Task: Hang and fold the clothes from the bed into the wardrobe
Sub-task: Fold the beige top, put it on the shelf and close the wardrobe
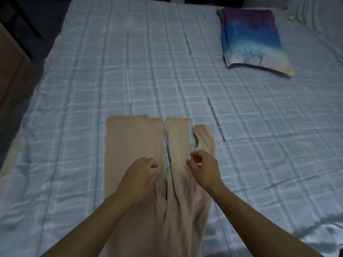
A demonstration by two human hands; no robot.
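At the far left edge of the frame we see a brown wooden furniture side (9, 71), w/ a dark frame (20, 19) above it in the upper left corner; too dim to tell what either is. Next comes the bed (74, 89), covered in a pale blue checked sheet w/ light wrinkles, filling most of the frame. On it, lower centre, lies the beige garment (130, 145), flat on the sheet & running from the bottom edge up to approx. mid-frame: a wide panel on its left, then 2 narrow strips on its right, w/ slivers of sheet showing in the gaps between them. Our left hand (138, 179) is over the garment where the wide panel meets the first strip, palm down, fingers (153, 163) loosely curled & slightly apart, thumb below them; nothing seems gripped, & we can't tell if the tips touch the cloth. Our right hand (206, 169) is just right of it, over the strips, fingers (193, 154) curled in toward the palm; the frame is blurred there, so we can't tell if they pinch any cloth. Right of the garment a thin dark printed line (216, 121) runs on the sheet. In the upper right lies a pillow (254, 39) w/ a purple, blue & pale print, and beyond it, at the corner, some white bedding (319, 15).
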